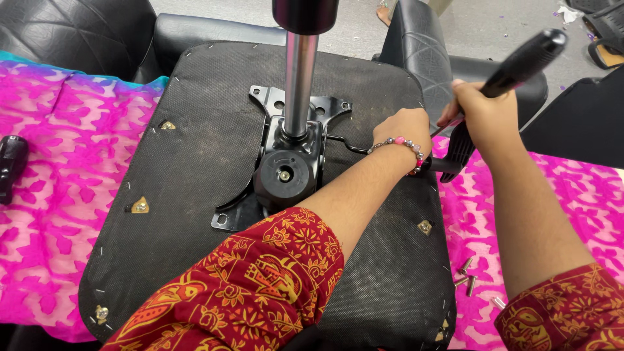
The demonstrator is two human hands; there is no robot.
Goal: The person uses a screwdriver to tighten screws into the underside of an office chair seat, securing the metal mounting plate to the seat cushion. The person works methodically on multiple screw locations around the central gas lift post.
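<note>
At far left, a small black cylindrical part (11, 166) lying on pink patterned cloth (45, 195), well apart from both hands. Next, in the middle, an upturned chair seat (195, 149), its underside covered in black fabric stapled round the edge, with brass-coloured threaded inserts (140, 206) near the corners. Bolted at its centre, a black metal tilt mechanism (289, 166) with a round black knob facing up and a shiny steel gas column (300, 78) rising straight toward the camera. Right of the mechanism, left hand (404, 132), beaded bracelet at the wrist, pressed down near the seat's right edge, just beside the thin bent lever rod (348, 144) that runs out from the mechanism; fingers hidden behind the hand, so whether clenched on anything cannot be told. Further right, right hand (484, 114) clenched firmly around a black power screwdriver (513, 71), its thick handle slanting up and to the right, its ribbed lower part pointing down toward the seat's right edge, just beside the left hand. Below that, several loose silver bolts (467, 273) on the cloth, well apart from both hands. Red sleeves with orange print on both arms. Behind, black quilted chair parts (78, 32) and a grey floor (507, 26) with scattered scraps.
</note>
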